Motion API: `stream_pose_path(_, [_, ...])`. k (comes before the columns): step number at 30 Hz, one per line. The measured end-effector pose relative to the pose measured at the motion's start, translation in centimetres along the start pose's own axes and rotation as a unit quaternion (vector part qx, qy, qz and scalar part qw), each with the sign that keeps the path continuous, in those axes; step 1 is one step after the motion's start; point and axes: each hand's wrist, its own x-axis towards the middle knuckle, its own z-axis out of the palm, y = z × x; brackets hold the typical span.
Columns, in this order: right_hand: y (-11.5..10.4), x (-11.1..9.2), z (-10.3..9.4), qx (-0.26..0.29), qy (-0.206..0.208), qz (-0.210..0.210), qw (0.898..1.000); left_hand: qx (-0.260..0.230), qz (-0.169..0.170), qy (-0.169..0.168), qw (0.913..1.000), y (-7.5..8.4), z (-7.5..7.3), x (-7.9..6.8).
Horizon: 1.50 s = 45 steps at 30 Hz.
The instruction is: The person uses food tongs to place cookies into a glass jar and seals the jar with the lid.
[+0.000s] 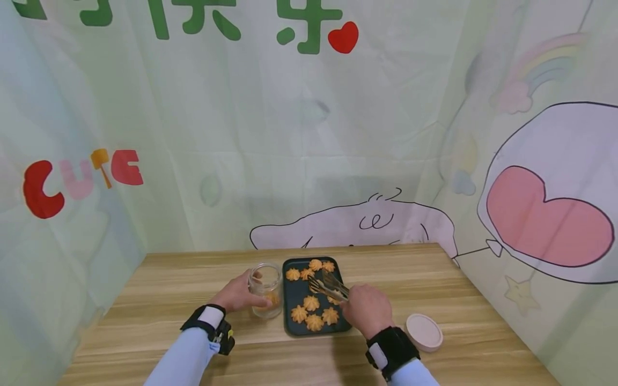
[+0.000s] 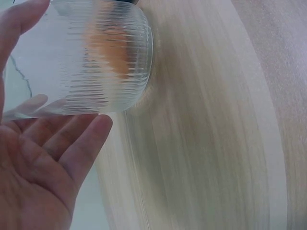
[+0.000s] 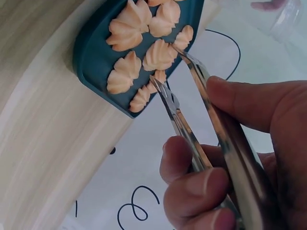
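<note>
My left hand (image 1: 237,292) holds a clear glass jar (image 1: 265,273), thumb on the near side and fingers round the far side. Through the jar's ribbed wall in the left wrist view, an orange-brown cookie (image 2: 109,50) shows near the bottom. My right hand (image 1: 369,310) grips metal tongs (image 1: 335,287) over a dark tray (image 1: 295,292) of swirled cookies (image 1: 311,303). In the right wrist view the tong tips are spread apart, close to a cookie (image 3: 159,55) near the tray's edge.
A round pale lid (image 1: 424,332) lies on the wooden table (image 1: 232,354), right of my right hand. Behind the table hangs a printed cloth backdrop (image 1: 241,134), which also runs along both sides.
</note>
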Motion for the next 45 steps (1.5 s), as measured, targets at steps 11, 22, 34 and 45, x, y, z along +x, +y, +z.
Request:
stream_pose_path(11, [-0.1, 0.1, 1.2, -0.013, 0.019, -0.019, 1.000, 0.000, 0.001, 0.001, 1.0000, 0.2, 0.0, -0.1])
stream_pose_path(22, [0.0, 0.1, 0.5, 0.005, 0.027, -0.016, 0.999, -0.005, 0.001, -0.003, 1.0000, -0.5, -0.1, 0.2])
stream_pose_path(34, [-0.8, 0.5, 1.5, -0.022, 0.020, -0.025, 0.999, 0.001, 0.004, 0.002, 1.0000, 0.0, 0.0, -0.2])
stream_pose_path(45, [-0.8, 0.3, 1.8, -0.017, 0.037, -0.047, 0.998, 0.008, 0.006, 0.002, 1.0000, -0.2, 0.1, 0.1])
